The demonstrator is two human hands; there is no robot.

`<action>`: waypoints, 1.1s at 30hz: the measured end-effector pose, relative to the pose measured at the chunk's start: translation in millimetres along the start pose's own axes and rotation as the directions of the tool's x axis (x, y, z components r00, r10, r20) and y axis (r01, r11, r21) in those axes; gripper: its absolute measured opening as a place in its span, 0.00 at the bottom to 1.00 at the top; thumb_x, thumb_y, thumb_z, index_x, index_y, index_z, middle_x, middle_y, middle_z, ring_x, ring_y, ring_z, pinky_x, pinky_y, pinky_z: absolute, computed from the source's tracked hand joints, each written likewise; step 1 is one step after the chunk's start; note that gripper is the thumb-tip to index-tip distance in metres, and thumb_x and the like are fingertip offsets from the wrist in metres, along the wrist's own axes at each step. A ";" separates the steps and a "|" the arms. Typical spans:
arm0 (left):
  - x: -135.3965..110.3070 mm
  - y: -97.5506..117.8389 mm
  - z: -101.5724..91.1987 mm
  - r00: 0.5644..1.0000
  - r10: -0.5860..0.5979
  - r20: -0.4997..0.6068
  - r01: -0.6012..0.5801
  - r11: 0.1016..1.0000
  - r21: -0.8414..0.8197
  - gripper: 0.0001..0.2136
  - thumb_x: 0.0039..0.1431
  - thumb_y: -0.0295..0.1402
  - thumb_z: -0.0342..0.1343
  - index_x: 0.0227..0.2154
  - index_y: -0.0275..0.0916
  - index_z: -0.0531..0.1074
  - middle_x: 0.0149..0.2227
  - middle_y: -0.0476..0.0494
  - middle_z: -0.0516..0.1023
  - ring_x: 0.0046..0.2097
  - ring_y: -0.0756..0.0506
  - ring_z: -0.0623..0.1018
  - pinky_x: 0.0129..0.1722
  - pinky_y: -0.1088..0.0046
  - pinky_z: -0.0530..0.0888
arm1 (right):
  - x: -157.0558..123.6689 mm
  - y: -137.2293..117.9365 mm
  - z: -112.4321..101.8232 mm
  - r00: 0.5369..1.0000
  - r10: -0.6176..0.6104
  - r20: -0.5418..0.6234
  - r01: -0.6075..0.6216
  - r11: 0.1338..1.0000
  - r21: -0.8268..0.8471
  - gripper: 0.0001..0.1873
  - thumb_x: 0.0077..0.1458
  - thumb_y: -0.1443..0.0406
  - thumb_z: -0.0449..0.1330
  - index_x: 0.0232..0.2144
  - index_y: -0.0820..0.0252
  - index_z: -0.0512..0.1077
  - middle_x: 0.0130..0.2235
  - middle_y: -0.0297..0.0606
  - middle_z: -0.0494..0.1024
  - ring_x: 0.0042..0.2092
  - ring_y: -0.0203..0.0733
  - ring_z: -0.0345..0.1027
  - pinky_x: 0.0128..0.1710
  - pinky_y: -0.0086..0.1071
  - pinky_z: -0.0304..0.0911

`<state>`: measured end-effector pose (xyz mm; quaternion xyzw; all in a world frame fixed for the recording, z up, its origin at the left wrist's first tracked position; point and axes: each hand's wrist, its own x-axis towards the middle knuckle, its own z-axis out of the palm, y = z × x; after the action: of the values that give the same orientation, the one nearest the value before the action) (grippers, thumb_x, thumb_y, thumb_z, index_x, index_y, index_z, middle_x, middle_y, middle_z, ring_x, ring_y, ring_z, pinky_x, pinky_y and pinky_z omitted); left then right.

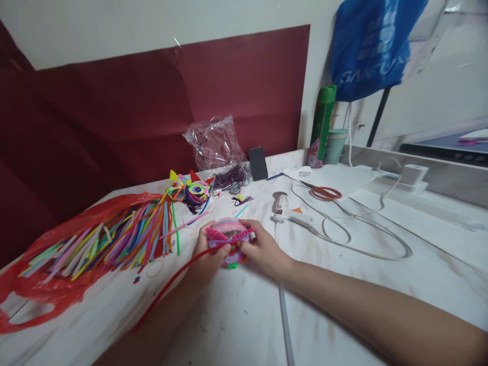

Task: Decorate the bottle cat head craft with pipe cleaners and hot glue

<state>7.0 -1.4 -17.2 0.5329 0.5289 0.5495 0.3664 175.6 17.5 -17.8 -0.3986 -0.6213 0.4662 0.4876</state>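
A round pink striped pipe-cleaner craft piece (227,224) with two pointed pink ear shapes is held just above the table. My left hand (206,256) grips its left side, thumb on the front. From the right, my right hand (263,249) closes on it, with the thumb pressed near its middle. A long red pipe cleaner (168,284) runs from the thumbs across the front of the piece and trails down over my left forearm. Some green shows at the lower edge of the piece. Fingers hide its sides and part of its front.
Left lies a red plastic bag (133,198) under many coloured pipe cleaners (125,239). Two finished-looking craft heads (198,190) sit behind. A white glue gun (293,217), its cable and orange-handled scissors (324,192) lie right. A phone (258,163) leans at the back.
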 end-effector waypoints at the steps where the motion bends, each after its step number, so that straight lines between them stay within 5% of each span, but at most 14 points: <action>1: -0.2 0.6 -0.2 1.000 0.005 0.007 -0.005 1.000 0.023 0.31 0.46 0.36 0.63 0.55 0.42 0.63 0.48 0.41 0.75 0.47 0.40 0.77 0.45 0.63 0.75 | 0.3 0.3 -0.3 1.000 -0.003 0.000 0.003 1.000 -0.003 0.28 0.42 0.63 0.58 0.49 0.59 0.66 0.48 0.42 0.72 0.48 0.46 0.67 0.49 0.41 0.65; 25: -1.4 8.5 0.8 0.999 -0.014 0.037 0.013 0.999 0.043 0.30 0.46 0.36 0.62 0.54 0.41 0.63 0.45 0.42 0.75 0.45 0.42 0.77 0.44 0.65 0.74 | 1.0 -0.9 -0.1 1.000 0.030 0.004 -0.030 0.999 0.033 0.29 0.42 0.64 0.59 0.50 0.61 0.65 0.47 0.44 0.74 0.48 0.48 0.69 0.48 0.44 0.67; 33: 2.9 13.5 -9.8 0.994 -0.054 0.094 0.057 0.998 -0.028 0.26 0.49 0.36 0.59 0.53 0.40 0.65 0.45 0.42 0.78 0.44 0.42 0.77 0.43 0.67 0.74 | 6.9 -1.4 -6.0 0.994 0.045 0.100 -0.057 0.991 0.120 0.30 0.44 0.63 0.60 0.53 0.59 0.68 0.53 0.43 0.72 0.51 0.47 0.69 0.52 0.42 0.65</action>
<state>-0.9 -2.8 -2.2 0.5374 0.5175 0.5217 0.4137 179.9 24.8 -14.3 -0.3605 -0.6040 0.5348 0.4681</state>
